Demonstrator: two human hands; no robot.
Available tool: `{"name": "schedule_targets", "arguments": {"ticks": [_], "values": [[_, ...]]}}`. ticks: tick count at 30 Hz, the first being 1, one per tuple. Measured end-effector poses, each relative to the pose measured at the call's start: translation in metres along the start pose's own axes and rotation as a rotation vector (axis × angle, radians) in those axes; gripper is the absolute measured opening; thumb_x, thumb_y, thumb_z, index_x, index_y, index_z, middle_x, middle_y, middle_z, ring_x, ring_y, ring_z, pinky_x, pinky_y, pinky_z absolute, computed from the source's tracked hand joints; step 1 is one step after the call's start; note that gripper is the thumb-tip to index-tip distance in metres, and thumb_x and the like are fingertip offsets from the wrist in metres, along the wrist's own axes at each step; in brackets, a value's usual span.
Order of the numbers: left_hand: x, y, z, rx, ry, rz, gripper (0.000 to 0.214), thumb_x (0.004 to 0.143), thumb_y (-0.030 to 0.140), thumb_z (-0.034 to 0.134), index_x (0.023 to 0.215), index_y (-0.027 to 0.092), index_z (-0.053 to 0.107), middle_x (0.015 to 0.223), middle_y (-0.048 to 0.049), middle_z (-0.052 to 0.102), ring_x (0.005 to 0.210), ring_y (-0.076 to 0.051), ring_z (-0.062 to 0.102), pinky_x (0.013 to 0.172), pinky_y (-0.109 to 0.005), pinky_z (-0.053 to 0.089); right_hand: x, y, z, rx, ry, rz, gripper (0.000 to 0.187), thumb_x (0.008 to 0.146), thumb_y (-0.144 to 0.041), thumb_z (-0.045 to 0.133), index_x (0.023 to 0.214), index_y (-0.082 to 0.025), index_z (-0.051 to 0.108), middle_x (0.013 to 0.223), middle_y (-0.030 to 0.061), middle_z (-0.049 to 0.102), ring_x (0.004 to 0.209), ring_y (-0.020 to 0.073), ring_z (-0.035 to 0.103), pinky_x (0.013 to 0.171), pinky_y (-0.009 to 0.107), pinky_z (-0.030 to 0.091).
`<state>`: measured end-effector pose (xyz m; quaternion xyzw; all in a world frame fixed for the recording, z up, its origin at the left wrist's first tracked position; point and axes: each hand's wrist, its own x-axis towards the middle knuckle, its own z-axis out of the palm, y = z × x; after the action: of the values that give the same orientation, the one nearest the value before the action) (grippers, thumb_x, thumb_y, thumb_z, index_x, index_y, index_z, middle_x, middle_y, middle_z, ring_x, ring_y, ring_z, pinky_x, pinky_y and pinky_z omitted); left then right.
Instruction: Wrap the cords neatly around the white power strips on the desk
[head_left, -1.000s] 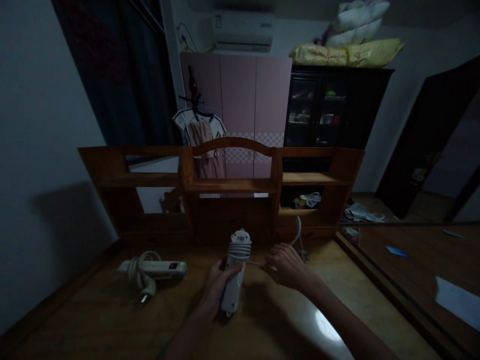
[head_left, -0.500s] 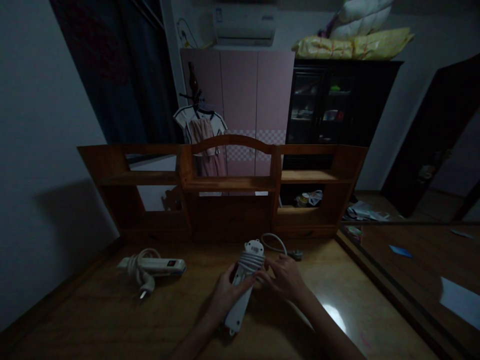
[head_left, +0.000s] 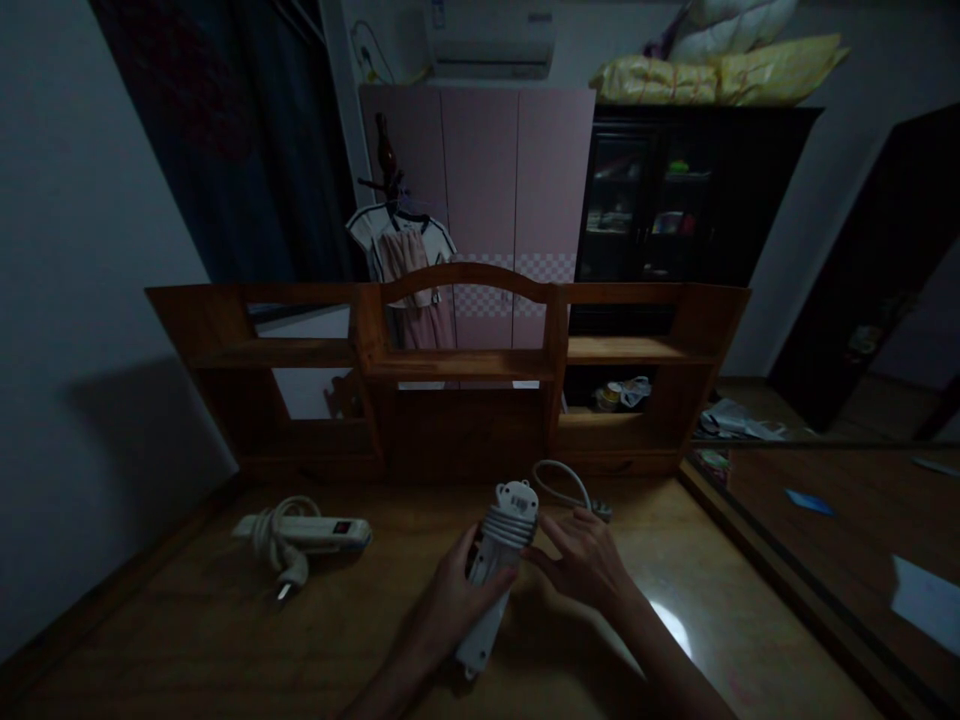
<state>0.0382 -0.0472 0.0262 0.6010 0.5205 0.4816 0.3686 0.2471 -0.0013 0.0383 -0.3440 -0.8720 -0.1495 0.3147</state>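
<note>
A white power strip [head_left: 484,625] is tilted over the desk, its underside with screw holes toward me. My left hand [head_left: 457,590] is closed around its middle, thumb across the face. Several turns of grey-white cord [head_left: 510,525] are wrapped round its upper end. At the right edge of these turns my right hand [head_left: 581,555] pinches the cord; its fingertips are partly hidden. Behind that hand, a loop of the cord runs to a plug [head_left: 602,511] on the desk. To the left lies a second power strip [head_left: 330,533], its own cord wound round it and its plug [head_left: 283,592] pointing toward me.
A wooden shelf unit [head_left: 457,370] stands along the back of the wooden desk [head_left: 360,640]. On the left is a white wall [head_left: 90,300]. Past the desk's right edge lie papers [head_left: 926,600] and a blue card [head_left: 808,502] on a brown surface.
The power strip and both hands have shifted slightly right in view. My right hand has moved a little away from my left thumb, along the wound cord's edge.
</note>
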Motion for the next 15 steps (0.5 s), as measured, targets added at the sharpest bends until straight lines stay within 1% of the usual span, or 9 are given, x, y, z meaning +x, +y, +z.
{"name": "schedule_targets", "arguments": {"ticks": [4, 8, 13, 15], "values": [[0.0003, 0.0027, 0.0009, -0.08, -0.048, -0.006, 0.052, 0.071, 0.043, 0.068, 0.115, 0.018, 0.058, 0.111, -0.0083, 0.067, 0.099, -0.025, 0.063, 0.085, -0.031, 0.049, 0.0003, 0.0011, -0.0035, 0.004, 0.012, -0.03, 0.03, 0.088, -0.041, 0.055, 0.109, -0.019, 0.057, 0.068, 0.0022, 0.067, 0.062, 0.017, 0.062, 0.07, 0.031, 0.037], [-0.0002, 0.0046, 0.0007, -0.111, -0.069, -0.021, 0.052, 0.073, 0.045, 0.067, 0.117, 0.019, 0.057, 0.112, -0.0081, 0.067, 0.1, -0.025, 0.063, 0.086, -0.03, 0.049, 0.0003, -0.0005, -0.0031, -0.007, 0.026, -0.019, 0.027, 0.088, -0.04, 0.056, 0.106, -0.02, 0.06, 0.065, 0.0013, 0.066, 0.06, 0.0167, 0.061, 0.068, 0.032, 0.037], [-0.0037, 0.0035, 0.0013, -0.056, -0.044, -0.011, 0.053, 0.076, 0.044, 0.064, 0.121, 0.018, 0.052, 0.12, -0.0102, 0.063, 0.108, -0.025, 0.059, 0.091, -0.03, 0.046, 0.0007, -0.0002, -0.0007, -0.021, 0.05, -0.016, 0.029, 0.087, -0.041, 0.057, 0.107, -0.019, 0.06, 0.066, 0.0017, 0.067, 0.059, 0.0164, 0.062, 0.067, 0.031, 0.038], [-0.0054, 0.0041, 0.0017, -0.028, -0.017, 0.004, 0.057, 0.077, 0.042, 0.064, 0.127, 0.019, 0.048, 0.126, -0.011, 0.059, 0.114, -0.025, 0.056, 0.095, -0.03, 0.043, 0.001, 0.0005, -0.0003, -0.026, 0.054, -0.019, 0.03, 0.088, -0.041, 0.057, 0.108, -0.018, 0.06, 0.065, 0.002, 0.068, 0.059, 0.016, 0.062, 0.068, 0.031, 0.038]]}}
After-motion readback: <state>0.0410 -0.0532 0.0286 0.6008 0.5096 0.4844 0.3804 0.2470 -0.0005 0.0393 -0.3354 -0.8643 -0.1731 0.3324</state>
